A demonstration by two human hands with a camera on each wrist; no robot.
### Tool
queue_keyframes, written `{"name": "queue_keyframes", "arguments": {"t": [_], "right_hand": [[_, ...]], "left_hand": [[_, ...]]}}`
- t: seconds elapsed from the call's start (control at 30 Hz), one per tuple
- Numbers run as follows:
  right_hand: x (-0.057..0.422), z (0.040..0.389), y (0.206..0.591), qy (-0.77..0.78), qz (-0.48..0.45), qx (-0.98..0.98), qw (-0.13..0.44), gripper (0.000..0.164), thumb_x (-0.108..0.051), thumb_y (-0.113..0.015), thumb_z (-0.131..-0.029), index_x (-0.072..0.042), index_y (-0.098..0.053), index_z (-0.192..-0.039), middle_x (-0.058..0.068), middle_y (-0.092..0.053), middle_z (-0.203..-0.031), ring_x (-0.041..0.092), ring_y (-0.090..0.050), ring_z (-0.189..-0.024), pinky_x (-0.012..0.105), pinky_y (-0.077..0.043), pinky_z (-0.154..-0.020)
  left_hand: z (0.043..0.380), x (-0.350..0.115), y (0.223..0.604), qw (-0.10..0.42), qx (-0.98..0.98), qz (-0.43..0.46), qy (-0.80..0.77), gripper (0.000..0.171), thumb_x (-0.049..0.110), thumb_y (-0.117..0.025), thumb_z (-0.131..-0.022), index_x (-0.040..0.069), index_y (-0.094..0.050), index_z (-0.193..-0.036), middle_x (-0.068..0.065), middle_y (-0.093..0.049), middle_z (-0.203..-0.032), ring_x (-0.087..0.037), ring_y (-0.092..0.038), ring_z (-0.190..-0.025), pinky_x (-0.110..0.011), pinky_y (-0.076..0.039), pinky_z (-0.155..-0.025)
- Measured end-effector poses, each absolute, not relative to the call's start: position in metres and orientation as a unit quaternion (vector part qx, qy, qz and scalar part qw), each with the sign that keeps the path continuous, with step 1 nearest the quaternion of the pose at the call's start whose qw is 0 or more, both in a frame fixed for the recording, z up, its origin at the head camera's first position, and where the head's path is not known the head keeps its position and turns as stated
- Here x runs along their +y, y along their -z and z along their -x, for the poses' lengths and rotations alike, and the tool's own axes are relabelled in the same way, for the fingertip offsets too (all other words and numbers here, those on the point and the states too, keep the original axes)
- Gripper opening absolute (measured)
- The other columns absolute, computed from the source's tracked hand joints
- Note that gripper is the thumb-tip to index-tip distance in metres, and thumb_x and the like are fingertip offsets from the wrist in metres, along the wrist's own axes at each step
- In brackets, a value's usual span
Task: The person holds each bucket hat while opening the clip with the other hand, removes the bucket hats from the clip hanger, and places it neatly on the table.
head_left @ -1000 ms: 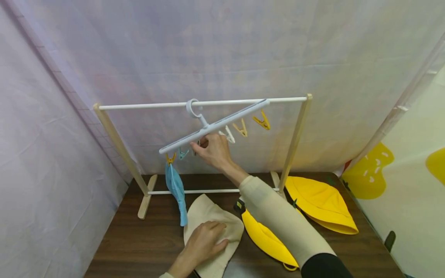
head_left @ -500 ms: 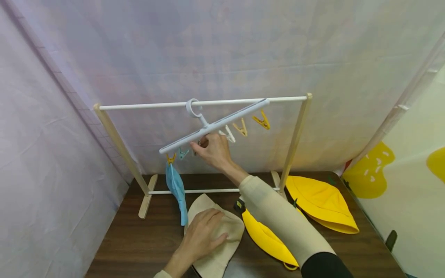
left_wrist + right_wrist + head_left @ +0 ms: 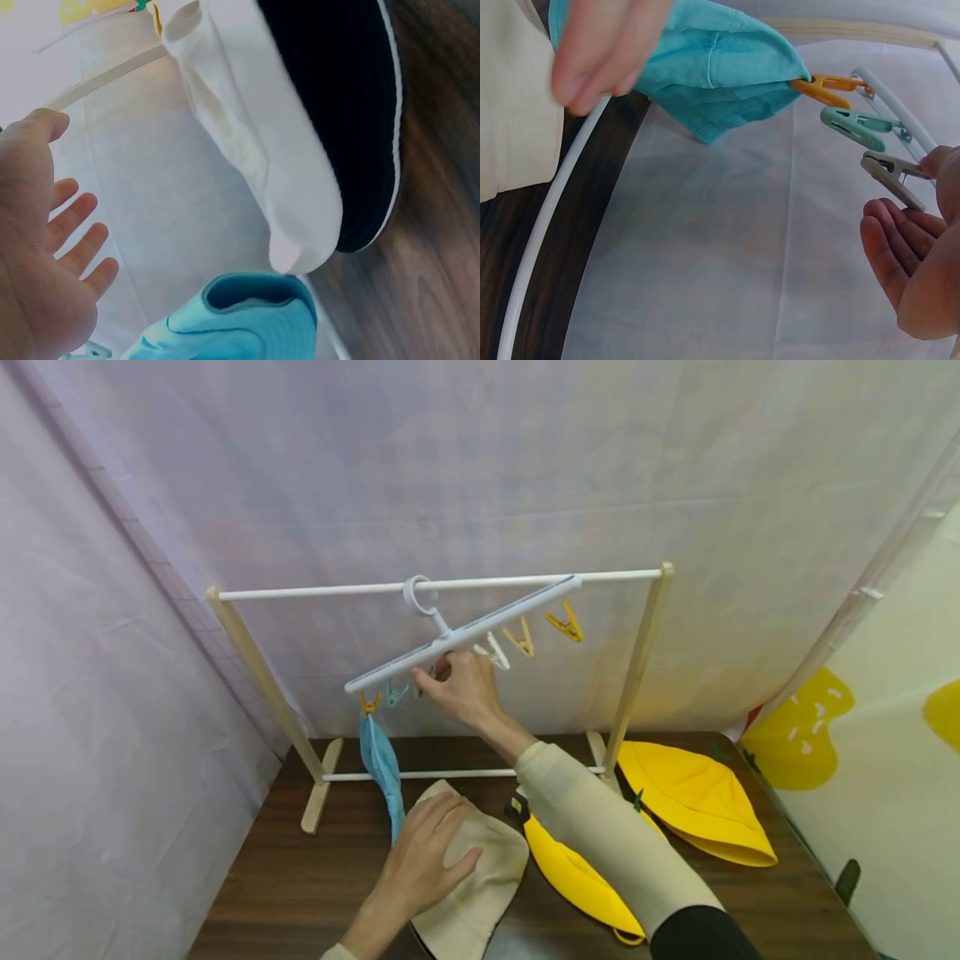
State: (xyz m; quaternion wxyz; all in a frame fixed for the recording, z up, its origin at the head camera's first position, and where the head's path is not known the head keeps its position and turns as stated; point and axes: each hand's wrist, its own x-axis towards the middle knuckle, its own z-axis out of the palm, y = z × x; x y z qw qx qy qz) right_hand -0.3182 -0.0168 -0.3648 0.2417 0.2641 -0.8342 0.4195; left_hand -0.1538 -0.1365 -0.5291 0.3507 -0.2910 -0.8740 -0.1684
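A pale grey hanger (image 3: 462, 633) hooks over the rack's top rail, tilted down to the left. My right hand (image 3: 467, 692) pinches a grey clothespin (image 3: 891, 178) on it between thumb and fingers. Left of that hang a mint-green clothespin (image 3: 862, 127) and an orange clothespin (image 3: 826, 88), which grips a folded light blue hat (image 3: 381, 764). A beige bucket hat (image 3: 491, 868) lies on the table, its dark underside (image 3: 345, 127) showing in the left wrist view. Over its left part my left hand (image 3: 426, 857) hovers with fingers spread loosely, holding nothing.
White, cream and yellow clothespins (image 3: 566, 622) hang on the hanger's right half. A wooden rack (image 3: 637, 664) with white rails stands on the dark table (image 3: 258, 893). Yellow hats (image 3: 693, 797) lie to the right, one partly under the right forearm. Pale curtain surrounds the table.
My left hand has come up off the beige hat and shifted slightly left and away. The right hand stays at the grey clothespin.
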Motion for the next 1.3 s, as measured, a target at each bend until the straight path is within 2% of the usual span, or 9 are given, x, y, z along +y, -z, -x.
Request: {"name": "queue_keyframes", "arguments": {"t": [0.27, 0.53, 0.8, 1.1, 1.3], "right_hand": [[-0.017, 0.318, 0.368, -0.411, -0.254, -0.840, 0.248, 0.031, -0.034, -0.086, -0.097, -0.005, -0.080, -0.088, 0.011, -0.085, -0.082, 0.025, -0.083, -0.075, 0.042, -0.067, -0.070], [-0.017, 0.317, 0.370, -0.407, -0.254, -0.843, 0.243, 0.033, -0.034, -0.085, -0.099, -0.003, -0.079, -0.091, 0.013, -0.085, -0.085, 0.028, -0.083, -0.078, 0.047, -0.068, -0.075], [-0.014, 0.315, 0.373, -0.409, -0.265, -0.842, 0.233, 0.037, -0.035, -0.080, -0.103, 0.001, -0.077, -0.094, 0.016, -0.084, -0.089, 0.030, -0.081, -0.079, 0.046, -0.066, -0.073], [-0.012, 0.309, 0.374, -0.427, -0.257, -0.847, 0.187, 0.041, -0.038, -0.073, -0.107, 0.002, -0.076, -0.109, 0.018, -0.085, -0.101, 0.030, -0.083, -0.089, 0.046, -0.069, -0.081], [-0.008, 0.305, 0.375, -0.430, -0.256, -0.849, 0.168, 0.042, -0.041, -0.070, -0.108, 0.000, -0.076, -0.117, 0.015, -0.084, -0.106, 0.027, -0.082, -0.091, 0.046, -0.068, -0.081]], "left_hand": [[0.155, -0.146, 0.519, 0.373, -0.864, 0.278, 0.190, 0.061, 0.027, -0.099, -0.081, 0.008, -0.077, -0.134, -0.010, -0.077, -0.138, -0.037, -0.072, -0.133, -0.051, -0.058, -0.116], [0.156, -0.158, 0.511, 0.396, -0.854, 0.268, 0.204, 0.060, 0.025, -0.094, -0.081, 0.005, -0.076, -0.135, -0.014, -0.078, -0.136, -0.040, -0.071, -0.133, -0.056, -0.057, -0.116], [0.157, -0.168, 0.505, 0.406, -0.854, 0.259, 0.198, 0.062, 0.021, -0.095, -0.081, 0.002, -0.076, -0.137, -0.016, -0.077, -0.138, -0.042, -0.069, -0.136, -0.062, -0.056, -0.115], [0.159, -0.181, 0.497, 0.414, -0.857, 0.240, 0.191, 0.061, 0.023, -0.094, -0.084, 0.000, -0.075, -0.137, -0.020, -0.075, -0.143, -0.045, -0.068, -0.138, -0.062, -0.056, -0.115], [0.161, -0.189, 0.490, 0.429, -0.849, 0.226, 0.209, 0.061, 0.020, -0.091, -0.085, -0.002, -0.074, -0.139, -0.021, -0.074, -0.144, -0.048, -0.066, -0.138, -0.064, -0.055, -0.115]]}}
